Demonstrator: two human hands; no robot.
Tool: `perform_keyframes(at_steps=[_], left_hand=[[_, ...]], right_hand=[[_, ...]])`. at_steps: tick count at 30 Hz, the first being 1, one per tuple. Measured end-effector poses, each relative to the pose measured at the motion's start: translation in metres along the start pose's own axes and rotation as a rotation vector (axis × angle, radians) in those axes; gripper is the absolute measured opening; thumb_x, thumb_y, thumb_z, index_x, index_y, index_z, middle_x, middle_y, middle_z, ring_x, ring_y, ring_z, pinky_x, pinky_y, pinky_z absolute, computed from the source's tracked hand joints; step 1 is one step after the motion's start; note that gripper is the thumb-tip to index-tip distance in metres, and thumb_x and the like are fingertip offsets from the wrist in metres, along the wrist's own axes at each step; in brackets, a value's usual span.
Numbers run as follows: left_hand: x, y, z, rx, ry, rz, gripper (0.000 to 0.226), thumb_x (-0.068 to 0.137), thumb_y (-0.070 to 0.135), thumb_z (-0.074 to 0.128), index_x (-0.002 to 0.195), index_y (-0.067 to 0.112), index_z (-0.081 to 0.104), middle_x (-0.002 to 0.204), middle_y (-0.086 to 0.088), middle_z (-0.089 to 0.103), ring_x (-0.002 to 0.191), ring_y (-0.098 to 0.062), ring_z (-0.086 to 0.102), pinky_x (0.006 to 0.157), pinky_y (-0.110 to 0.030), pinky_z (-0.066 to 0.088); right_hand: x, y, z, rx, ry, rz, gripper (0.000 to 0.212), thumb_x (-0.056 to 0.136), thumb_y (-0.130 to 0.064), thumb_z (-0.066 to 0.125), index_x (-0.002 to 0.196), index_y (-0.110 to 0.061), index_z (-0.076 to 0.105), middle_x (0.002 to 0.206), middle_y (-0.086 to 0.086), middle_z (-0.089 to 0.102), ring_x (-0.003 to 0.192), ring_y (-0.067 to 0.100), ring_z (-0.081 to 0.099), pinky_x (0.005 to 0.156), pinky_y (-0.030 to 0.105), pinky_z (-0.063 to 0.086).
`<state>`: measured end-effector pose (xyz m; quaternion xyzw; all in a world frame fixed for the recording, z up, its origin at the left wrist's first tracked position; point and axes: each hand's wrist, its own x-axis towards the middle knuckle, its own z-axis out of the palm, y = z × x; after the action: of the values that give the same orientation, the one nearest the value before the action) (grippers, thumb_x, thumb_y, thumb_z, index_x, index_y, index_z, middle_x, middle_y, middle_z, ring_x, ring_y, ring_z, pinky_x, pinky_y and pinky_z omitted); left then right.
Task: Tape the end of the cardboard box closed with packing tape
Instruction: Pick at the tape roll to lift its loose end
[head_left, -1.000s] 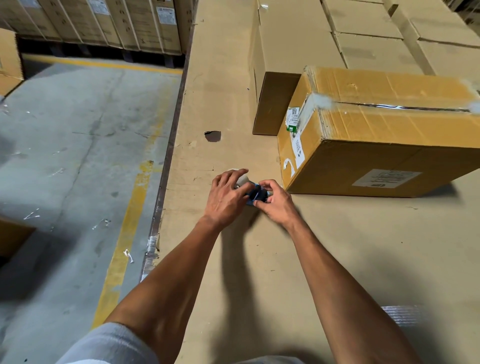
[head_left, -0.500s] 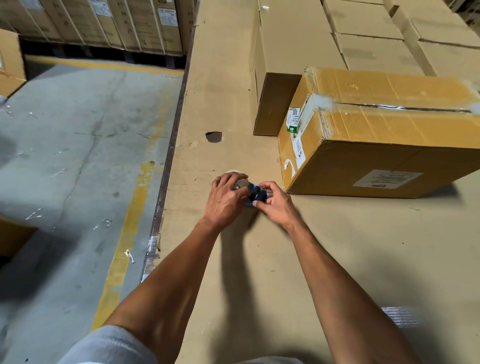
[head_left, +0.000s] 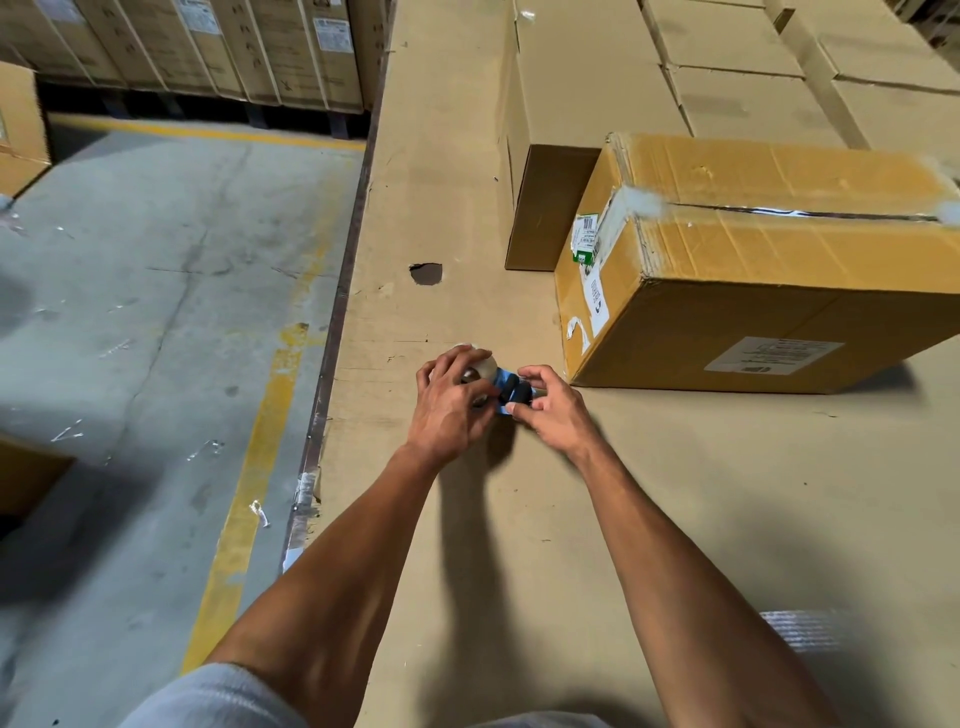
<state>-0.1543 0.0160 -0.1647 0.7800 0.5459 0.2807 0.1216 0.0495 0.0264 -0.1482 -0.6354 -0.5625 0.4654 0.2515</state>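
Observation:
A brown cardboard box (head_left: 769, 270) lies on its side on the cardboard-covered surface (head_left: 675, 493), with tape along its top seam and labels on the end that faces left. Just left of that end, both my hands hold a tape dispenser (head_left: 506, 387) with a blue frame, black rollers and a pale tape roll. My left hand (head_left: 452, 402) wraps over the roll side. My right hand (head_left: 553, 408) grips the blue frame side. Most of the dispenser is hidden by my fingers.
Plain cardboard boxes (head_left: 587, 104) stand in rows behind the task box. A dark hole (head_left: 426, 274) marks the surface ahead of my hands. The surface's left edge (head_left: 332, 364) drops to a concrete floor (head_left: 145, 312) with a yellow line. More boxes (head_left: 208, 47) stand at the far left.
My left fingers have shifted a little over the tape roll. Both hands stay in the same spot with the dispenser.

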Motion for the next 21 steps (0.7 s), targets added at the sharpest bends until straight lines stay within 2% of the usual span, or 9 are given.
perform_keyframes(at_steps=[4,8,13,21], left_hand=[[-0.006,-0.003,0.003,0.030,-0.001,-0.008,0.030,0.095,0.048,0.070,0.114,0.027,0.080,0.158,-0.003,0.053,0.154,-0.029,0.038,0.113,-0.051,0.031],[-0.010,-0.004,0.004,0.086,-0.030,0.006,0.040,0.098,0.055,0.063,0.126,0.029,0.074,0.163,-0.005,0.048,0.158,-0.030,0.033,0.117,-0.052,0.030],[-0.013,-0.006,0.003,0.090,-0.033,0.014,0.045,0.098,0.061,0.057,0.130,0.032,0.071,0.164,-0.005,0.047,0.159,-0.031,0.032,0.117,-0.054,0.030],[-0.011,-0.005,-0.001,0.098,-0.050,0.018,0.049,0.097,0.061,0.056,0.137,0.035,0.066,0.163,-0.006,0.045,0.158,-0.032,0.032,0.117,-0.055,0.030]], right_hand=[[0.006,-0.002,-0.001,0.159,-0.008,0.041,0.044,0.098,-0.008,0.072,0.137,-0.023,0.059,0.142,0.011,0.061,0.109,0.026,0.075,0.091,0.049,0.065],[0.013,-0.001,-0.001,0.136,0.024,0.062,0.032,0.104,-0.012,0.062,0.134,-0.024,0.062,0.136,0.006,0.064,0.112,0.020,0.073,0.087,0.048,0.066],[0.017,-0.001,0.004,0.222,0.046,0.118,0.031,0.102,-0.016,0.068,0.133,-0.020,0.063,0.130,0.003,0.067,0.109,0.025,0.074,0.082,0.047,0.067],[0.030,0.006,0.009,0.261,0.078,0.188,0.030,0.097,-0.018,0.075,0.126,-0.021,0.070,0.127,0.005,0.072,0.103,0.026,0.077,0.083,0.051,0.067]])
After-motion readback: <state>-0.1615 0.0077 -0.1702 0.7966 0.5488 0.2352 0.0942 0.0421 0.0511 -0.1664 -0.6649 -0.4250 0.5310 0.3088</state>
